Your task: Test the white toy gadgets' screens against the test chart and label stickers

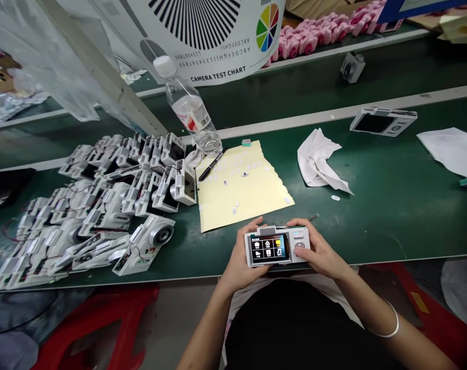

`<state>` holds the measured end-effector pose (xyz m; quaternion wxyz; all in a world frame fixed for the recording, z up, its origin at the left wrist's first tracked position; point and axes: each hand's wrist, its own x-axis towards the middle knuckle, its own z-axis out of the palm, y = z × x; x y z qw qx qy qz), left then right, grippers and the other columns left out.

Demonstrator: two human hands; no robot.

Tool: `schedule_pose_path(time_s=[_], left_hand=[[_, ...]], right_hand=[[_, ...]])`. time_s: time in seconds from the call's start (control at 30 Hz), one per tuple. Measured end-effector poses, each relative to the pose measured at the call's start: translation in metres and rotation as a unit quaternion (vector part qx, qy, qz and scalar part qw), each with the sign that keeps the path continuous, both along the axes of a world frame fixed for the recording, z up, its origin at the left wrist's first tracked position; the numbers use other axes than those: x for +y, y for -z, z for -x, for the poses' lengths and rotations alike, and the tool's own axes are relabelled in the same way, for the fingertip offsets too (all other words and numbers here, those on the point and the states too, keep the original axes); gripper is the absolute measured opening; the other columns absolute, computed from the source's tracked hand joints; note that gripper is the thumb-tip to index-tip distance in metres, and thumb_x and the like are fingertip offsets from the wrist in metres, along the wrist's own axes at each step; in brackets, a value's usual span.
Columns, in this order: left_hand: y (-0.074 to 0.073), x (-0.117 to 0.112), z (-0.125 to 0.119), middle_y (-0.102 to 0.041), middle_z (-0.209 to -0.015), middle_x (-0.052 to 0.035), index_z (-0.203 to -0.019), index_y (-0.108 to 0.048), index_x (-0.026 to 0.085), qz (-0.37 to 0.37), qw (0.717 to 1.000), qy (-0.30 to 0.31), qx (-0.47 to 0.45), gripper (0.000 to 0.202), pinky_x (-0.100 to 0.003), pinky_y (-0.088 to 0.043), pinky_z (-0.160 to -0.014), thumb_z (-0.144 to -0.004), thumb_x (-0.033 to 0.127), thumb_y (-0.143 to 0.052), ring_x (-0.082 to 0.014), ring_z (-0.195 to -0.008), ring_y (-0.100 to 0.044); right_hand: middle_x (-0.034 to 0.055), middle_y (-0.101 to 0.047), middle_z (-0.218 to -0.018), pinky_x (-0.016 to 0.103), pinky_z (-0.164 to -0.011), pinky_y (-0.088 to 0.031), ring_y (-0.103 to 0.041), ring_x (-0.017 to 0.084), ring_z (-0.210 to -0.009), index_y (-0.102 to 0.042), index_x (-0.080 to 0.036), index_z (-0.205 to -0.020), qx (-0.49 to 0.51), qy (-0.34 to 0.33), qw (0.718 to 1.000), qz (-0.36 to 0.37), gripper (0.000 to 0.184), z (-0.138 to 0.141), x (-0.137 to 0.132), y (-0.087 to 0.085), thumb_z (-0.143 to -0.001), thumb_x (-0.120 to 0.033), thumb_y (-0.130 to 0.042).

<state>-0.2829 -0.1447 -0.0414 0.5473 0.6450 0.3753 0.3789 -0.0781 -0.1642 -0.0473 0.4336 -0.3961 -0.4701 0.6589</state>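
While the left hand [243, 254] and right hand [320, 249] grip a white compact camera [298, 239], half-built camera bodies [113, 205] crowd the green workbench [391, 226]

At the far left, a red plastic stool [98, 329] shows below the bench edge, and above it the half-built bodies lie in packed rows, thin red wires trailing from their boards. Next along, a clear water bottle [190, 110] stands beneath a camera test chart [206, 31], and a black marker pen [210, 166] lies on a yellow backing sheet [248, 185] dotted with small white pads. The camera is held over the bench's near edge, just in front of that sheet, its screen lit with a menu of icons. The left fingers sit close together, curled over its top edge. The right fingers curl round its upper right end, with the thumb on the back by a round control. A metal bangle [391, 321] circles the right wrist. Farther right lie crumpled white tissue [316, 159], a second camera [383, 122] with its screen facing up, and a white paper sheet [452, 151]. Pink moulded parts [318, 36] line the far shelf.
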Motion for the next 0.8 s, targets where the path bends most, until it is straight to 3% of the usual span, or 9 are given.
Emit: schedule_pose_path(time_s=[0.2,0.33,0.5,0.67,0.8], left_hand=[[-0.0027,0.0016,0.0007,-0.042,-0.132,-0.0119,-0.12,-0.033,0.025,0.0,0.999,-0.017,0.048,0.068,-0.039,-0.04,-0.094,-0.065,0.019,-0.071,-0.0261,-0.116,-0.047],[-0.0057,0.0019,0.0007,-0.041,-0.135,-0.0126,-0.12,-0.034,0.025,0.012,0.999,-0.007,0.037,0.066,-0.037,-0.042,-0.091,-0.065,0.02,-0.071,-0.0263,-0.115,-0.048],[-0.0046,0.0004,0.0002,-0.039,-0.137,-0.0143,-0.117,-0.034,0.024,-0.017,0.999,-0.007,0.034,0.064,-0.038,-0.04,-0.093,-0.066,0.02,-0.072,-0.0269,-0.121,-0.044],[-0.0024,-0.0016,-0.0007,-0.04,-0.136,-0.0152,-0.117,-0.034,0.024,-0.042,0.998,-0.013,0.044,0.064,-0.039,-0.04,-0.094,-0.066,0.018,-0.071,-0.0262,-0.122,-0.044],[-0.0009,-0.0016,-0.0008,-0.04,-0.136,-0.0143,-0.117,-0.034,0.024,-0.055,0.998,-0.013,0.039,0.064,-0.04,-0.04,-0.095,-0.065,0.017,-0.071,-0.0257,-0.122,-0.044]], right_hand=[[0.0023,-0.05,-0.1,0.03,-0.069,-0.051,-0.055,0.015,-0.081,-0.035,-0.029,-0.118,0.084,-0.031,0.995,0.038,0.044,-0.0001,-0.001,0.0007,-0.08,-0.026,-0.058],[0.0028,-0.05,-0.104,0.034,-0.071,-0.054,-0.057,0.015,-0.083,-0.033,-0.03,-0.118,0.127,-0.053,0.989,0.061,0.044,-0.0002,-0.0013,-0.0012,-0.082,-0.025,-0.057],[0.0009,-0.051,-0.094,0.024,-0.067,-0.049,-0.053,0.012,-0.078,-0.038,-0.028,-0.116,0.066,-0.018,0.997,0.029,0.041,-0.0019,-0.0026,0.0018,-0.08,-0.026,-0.06],[0.0012,-0.05,-0.092,0.024,-0.063,-0.048,-0.052,0.013,-0.075,-0.042,-0.027,-0.112,0.02,0.022,1.0,-0.001,0.036,-0.0001,-0.0035,0.0042,-0.08,-0.032,-0.059],[0.0005,-0.049,-0.087,0.025,-0.055,-0.051,-0.052,0.013,-0.066,-0.039,-0.028,-0.11,0.025,0.02,0.999,0.019,0.036,0.0033,-0.0053,0.0033,-0.08,-0.035,-0.058]])
